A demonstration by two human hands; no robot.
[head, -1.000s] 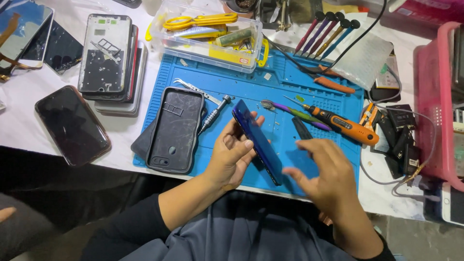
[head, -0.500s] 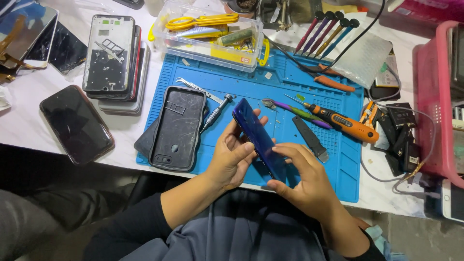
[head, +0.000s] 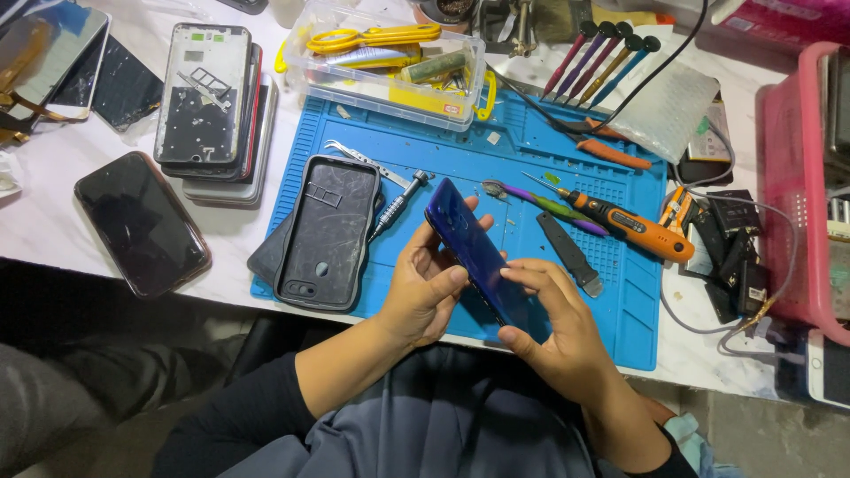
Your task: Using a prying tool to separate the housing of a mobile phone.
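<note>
phones lie at the far left: a dark phone (head: 142,223) face up on the white table (head: 53,235), and beyond it a stack of opened phone frames (head: 212,106). next to the right, on the blue mat (head: 549,133), sits a black phone case (head: 328,230) with a small screwdriver (head: 397,204) just beside it. my left hand (head: 425,288) is wrapped around the left edge of the blue phone (head: 469,248), thumb and fingers closed on it, holding it tilted above the near part of the mat. a second ago my right hand (head: 553,323) hung apart from the phone with fingers spread; now it has come in and closed on the near end, fingertips pressed along the right edge, so both hands clamp the same phone. i judge that means the grip is set for working the edge. further right lie an orange-handled driver (head: 633,226) and a dark flat pry tool (head: 571,255), both untouched, and a pink tray (head: 797,186) at the far right.
</note>
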